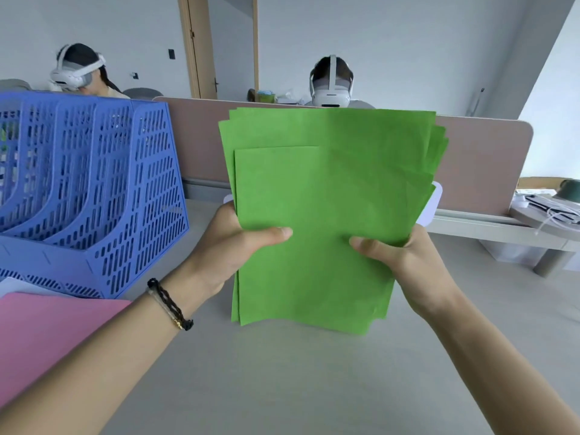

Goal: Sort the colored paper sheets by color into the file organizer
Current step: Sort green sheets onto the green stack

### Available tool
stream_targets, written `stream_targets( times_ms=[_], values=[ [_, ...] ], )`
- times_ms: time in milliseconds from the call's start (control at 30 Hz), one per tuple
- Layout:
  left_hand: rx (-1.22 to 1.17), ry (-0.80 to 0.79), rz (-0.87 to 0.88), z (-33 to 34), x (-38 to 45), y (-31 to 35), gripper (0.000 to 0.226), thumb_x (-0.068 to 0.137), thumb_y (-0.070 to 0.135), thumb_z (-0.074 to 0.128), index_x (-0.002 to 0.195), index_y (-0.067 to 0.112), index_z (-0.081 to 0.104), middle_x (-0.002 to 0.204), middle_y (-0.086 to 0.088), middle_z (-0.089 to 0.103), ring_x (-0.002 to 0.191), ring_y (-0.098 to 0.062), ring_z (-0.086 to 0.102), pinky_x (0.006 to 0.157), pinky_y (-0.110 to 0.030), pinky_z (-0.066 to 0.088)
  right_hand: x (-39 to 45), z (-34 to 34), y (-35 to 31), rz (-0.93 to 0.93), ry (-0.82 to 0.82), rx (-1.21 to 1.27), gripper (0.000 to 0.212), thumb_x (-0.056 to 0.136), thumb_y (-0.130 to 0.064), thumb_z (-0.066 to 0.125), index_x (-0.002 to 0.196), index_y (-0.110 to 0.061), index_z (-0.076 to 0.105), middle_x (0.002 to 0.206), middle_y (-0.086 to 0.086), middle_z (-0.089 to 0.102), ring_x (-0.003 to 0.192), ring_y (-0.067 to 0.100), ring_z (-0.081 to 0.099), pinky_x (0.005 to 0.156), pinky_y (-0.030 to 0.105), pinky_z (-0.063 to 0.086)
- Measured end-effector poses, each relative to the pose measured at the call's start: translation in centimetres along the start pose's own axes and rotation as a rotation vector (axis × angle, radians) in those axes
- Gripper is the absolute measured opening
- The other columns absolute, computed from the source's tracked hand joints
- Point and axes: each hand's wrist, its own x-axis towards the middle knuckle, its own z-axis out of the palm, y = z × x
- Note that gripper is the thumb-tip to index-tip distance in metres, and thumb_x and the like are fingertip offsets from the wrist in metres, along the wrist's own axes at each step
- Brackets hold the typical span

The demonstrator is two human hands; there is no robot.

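1. My left hand (230, 246) has its grip pinched on the left edge of a stack of green sheets (326, 215), thumb lying across the front, fingers hidden behind the paper.
2. My right hand (405, 259) pinches the stack's right edge the same way, thumb on the front sheet.
3. The green sheets stand nearly upright at the centre of my view, lifted off the grey bench (298, 387); their top corners fan out unevenly toward 1 o'clock.
4. The blue file organizer (94, 189) stands on the bench at 10 o'clock from the stack, well apart from it, its perforated dividers forming several slots. I cannot tell what its far slots contain.
5. A pink sheet (40, 337) lies flat on the bench at 8 o'clock, just in front of the organizer and partly under my left forearm.
6. A beige partition (480, 164) runs behind the stack at 12 o'clock; two people wearing white headsets sit beyond it.
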Motion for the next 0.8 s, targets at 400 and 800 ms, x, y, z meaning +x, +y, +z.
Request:
stream_targets(
  times_ms=[400,800],
  values=[
    [-0.135,0.061,0.056,0.7,0.5,1.0,0.031,0.085,-0.012,0.068,0.082,0.017,0.058,0.066,0.031,0.07,0.071,0.019,0.065,0.062,0.003,0.043,0.6,0.6,-1.3,-0.085,-0.019,0.188,0.038,0.069,-0.007,0.072,0.107,-0.011,0.072,0.108,0.009,0.077,0.098,0.028,0.075,0.077,0.033,0.06],
    [-0.166,0.056,0.002,0.0,-0.6,-1.6,0.035,0.08,-0.013,0.072,0.098,0.017,0.074,0.101,0.002,0.08,0.097,-0.011,0.075,0.079,-0.016,0.054,-0.4,0.5,1.3,-0.01,-0.008,0.18,0.043,0.07,-0.006,0.073,0.113,-0.007,0.07,0.112,0.011,0.076,0.101,0.029,0.074,0.08,0.034,0.06]
  ],
)
